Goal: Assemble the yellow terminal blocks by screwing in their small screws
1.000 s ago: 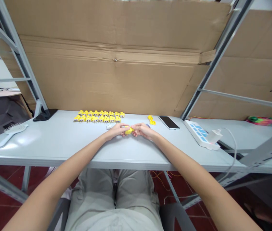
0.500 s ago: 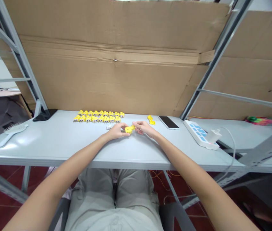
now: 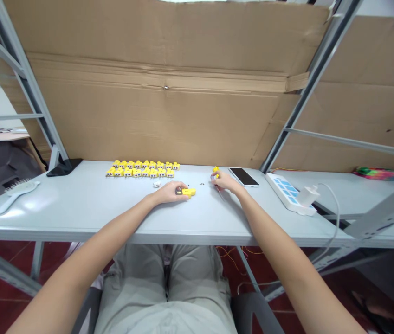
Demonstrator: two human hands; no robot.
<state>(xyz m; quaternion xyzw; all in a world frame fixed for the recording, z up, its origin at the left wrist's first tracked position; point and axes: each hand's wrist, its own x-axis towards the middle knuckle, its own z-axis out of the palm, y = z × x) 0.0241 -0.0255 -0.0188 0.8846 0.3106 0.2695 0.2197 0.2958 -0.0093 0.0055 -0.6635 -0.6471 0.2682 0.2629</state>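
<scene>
Between the thumb and fingers of my left hand is a small yellow toy piece, with a dark part showing at its left end, just above the tabletop. My right hand reaches to the small yellow part left of the phone, its fingers curled together beside it. What those fingers grip, if anything, is hidden; a thin reddish shape shows below them. Two rows of yellow toy pieces with dark eye-like dots stand at the back left of the table. A small white item lies behind my left hand.
A black-screened phone lies right of my right hand. Farther right sits a white power strip with a plugged-in charger. A hairbrush rests at the left. Tiny dark bits lie between my hands. Cardboard backs the table.
My right hand has left the yellow toy piece and moved right and slightly back to the yellow part near the phone. My left hand stays in place, still holding the piece.
</scene>
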